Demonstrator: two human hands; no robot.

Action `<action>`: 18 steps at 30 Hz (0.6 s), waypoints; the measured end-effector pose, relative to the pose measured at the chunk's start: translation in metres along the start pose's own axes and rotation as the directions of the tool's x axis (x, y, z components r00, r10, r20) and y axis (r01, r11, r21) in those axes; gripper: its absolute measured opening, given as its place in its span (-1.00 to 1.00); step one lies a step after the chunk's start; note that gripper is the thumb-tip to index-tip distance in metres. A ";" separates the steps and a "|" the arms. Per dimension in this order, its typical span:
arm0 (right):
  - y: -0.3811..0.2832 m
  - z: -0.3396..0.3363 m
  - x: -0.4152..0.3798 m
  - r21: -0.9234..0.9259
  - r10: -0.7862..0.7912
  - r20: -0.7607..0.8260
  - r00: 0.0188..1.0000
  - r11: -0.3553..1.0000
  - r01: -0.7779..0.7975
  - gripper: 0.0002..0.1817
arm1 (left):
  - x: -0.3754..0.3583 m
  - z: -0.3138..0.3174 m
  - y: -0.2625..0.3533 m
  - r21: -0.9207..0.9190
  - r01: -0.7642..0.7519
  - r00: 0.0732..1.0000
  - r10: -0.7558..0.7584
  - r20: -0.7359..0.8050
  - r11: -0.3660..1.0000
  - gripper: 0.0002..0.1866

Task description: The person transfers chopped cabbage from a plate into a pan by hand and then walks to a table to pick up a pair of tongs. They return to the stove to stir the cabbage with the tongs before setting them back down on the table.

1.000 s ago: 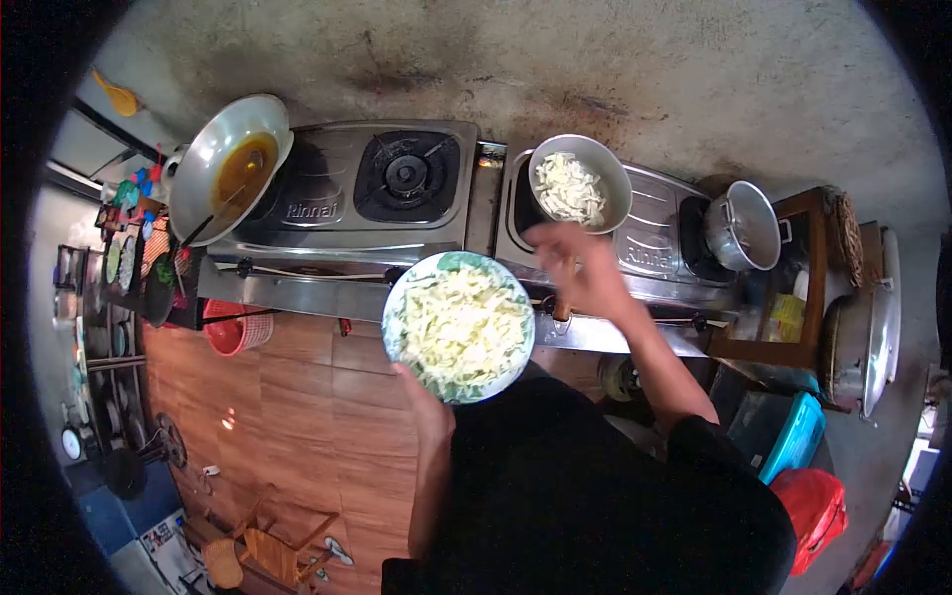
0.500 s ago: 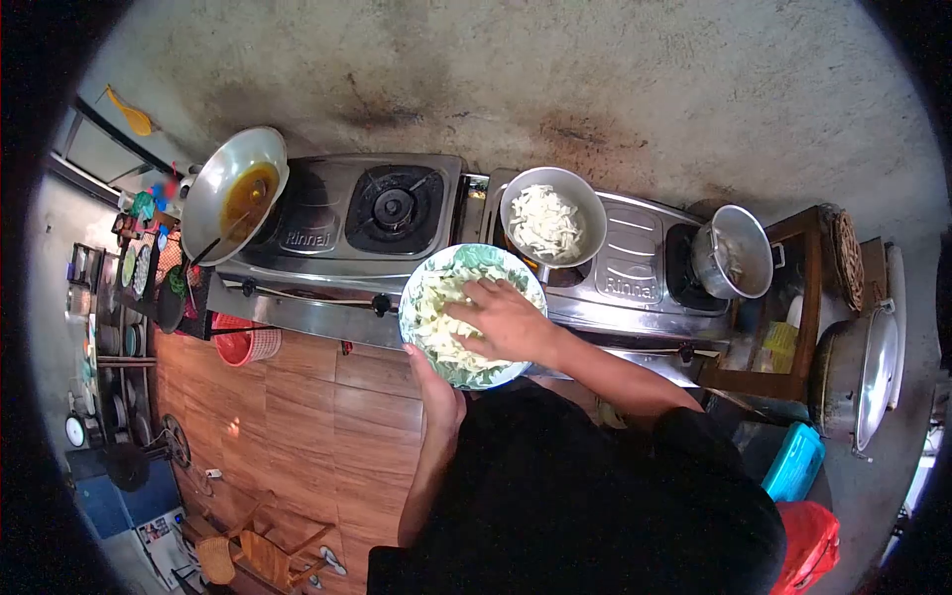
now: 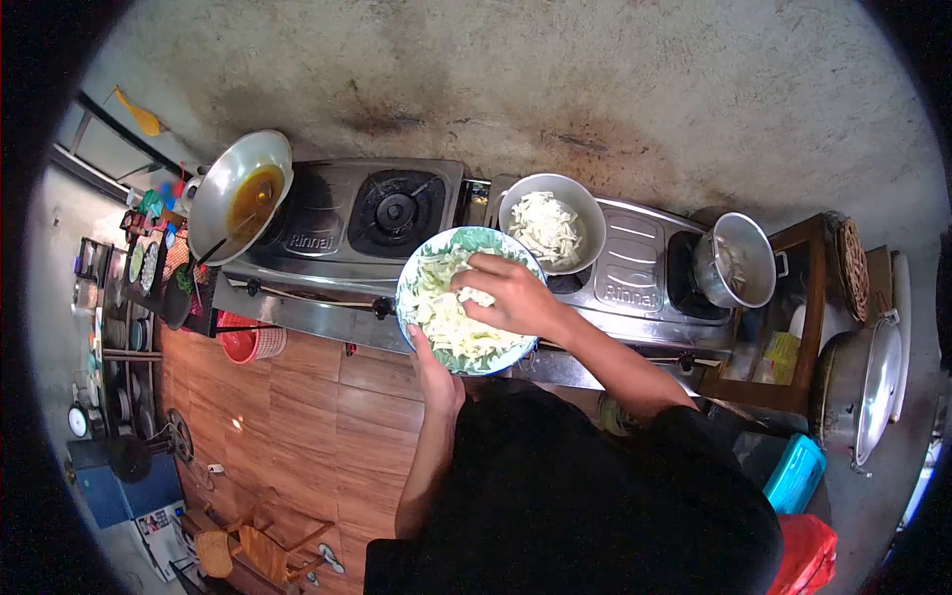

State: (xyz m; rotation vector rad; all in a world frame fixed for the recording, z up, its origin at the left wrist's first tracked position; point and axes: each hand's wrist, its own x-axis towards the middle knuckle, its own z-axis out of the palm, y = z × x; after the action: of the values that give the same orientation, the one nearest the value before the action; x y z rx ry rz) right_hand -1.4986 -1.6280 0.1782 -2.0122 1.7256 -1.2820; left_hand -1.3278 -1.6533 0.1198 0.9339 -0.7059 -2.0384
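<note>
My left hand [image 3: 436, 375] grips the near left rim of a green-and-white patterned bowl [image 3: 481, 240], thumb up along its side and the other fingers hidden underneath. Pale sliced vegetable strips [image 3: 451, 322] fill the bowl. Over them, my right hand [image 3: 516, 297] is closed around a small bunch of these pale strips, which shows between thumb and fingers. Just beyond the bowl, a metal pot [image 3: 593, 233] on the right stove holds more white strips [image 3: 543, 226].
A wok [image 3: 213, 203] with brown oil and a utensil sits on the left stove [image 3: 312, 223], beside a bare burner [image 3: 397, 210]. A smaller pot [image 3: 759, 258] stands at the right, near a wooden cabinet [image 3: 818, 327]. A red basket [image 3: 263, 345] is on the floor.
My right hand has gone from spread fingers in the strips to closed around a bunch, lifted slightly. The bowl has shifted a little up and left, still in my left hand.
</note>
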 end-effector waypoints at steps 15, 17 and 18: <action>-0.008 -0.006 0.016 0.313 0.136 -0.109 0.985 0.945 -0.096 -0.84 | -0.001 0.001 -0.001 -0.068 0.003 0.998 -0.006 -0.056 0.998 -0.29; -0.010 -0.004 0.018 0.401 0.193 -0.143 0.971 0.908 -0.122 -0.85 | -0.001 0.000 0.000 -0.078 0.001 0.999 -0.005 -0.052 0.997 -0.28; -0.011 -0.005 0.018 0.401 0.191 -0.142 0.971 0.908 -0.120 -0.85 | -0.001 0.000 -0.001 -0.075 0.002 0.998 -0.007 -0.063 0.997 -0.29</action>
State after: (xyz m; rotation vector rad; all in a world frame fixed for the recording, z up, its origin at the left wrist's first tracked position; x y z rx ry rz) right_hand -1.4951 -1.6393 0.1966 -1.5444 1.5112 -1.6381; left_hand -1.3278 -1.6520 0.1189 0.9532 -0.5899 -2.0158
